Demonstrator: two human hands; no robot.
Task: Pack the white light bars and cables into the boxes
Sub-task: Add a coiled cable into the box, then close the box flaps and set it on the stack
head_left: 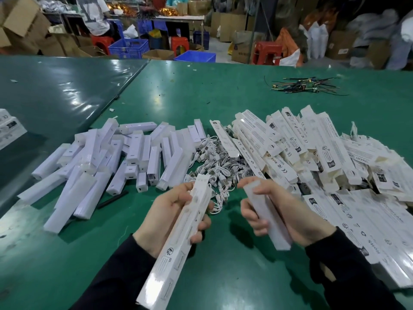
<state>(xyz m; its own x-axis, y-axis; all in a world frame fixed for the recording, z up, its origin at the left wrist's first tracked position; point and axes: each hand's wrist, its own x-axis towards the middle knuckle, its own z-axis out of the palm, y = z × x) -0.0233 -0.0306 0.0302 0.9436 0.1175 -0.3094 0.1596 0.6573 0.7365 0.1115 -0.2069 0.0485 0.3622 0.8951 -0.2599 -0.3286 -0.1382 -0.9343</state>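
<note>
Left hand [176,211] wrapped around 1 printed box [178,242], far end tilted up toward the cable pile. Right hand [279,211] gripping 1 white light bar [266,215], fingers curled over it, near the box but apart from it. Both held above the green table [223,90].

Likely snags: bar end catching on the box's end flap if not lined up square, creasing the thin card; bar slipping through if the lower end is not closed, which cannot be told here; packing without a cable, since neither hand holds one.

Counts: 1 heap of loose light bars [107,157] at left, too overlapped to count; 1 tangle of white cables [212,162] at centre, uncountable; 1 heap of empty boxes [324,153] at right, likewise uncountable.
</note>
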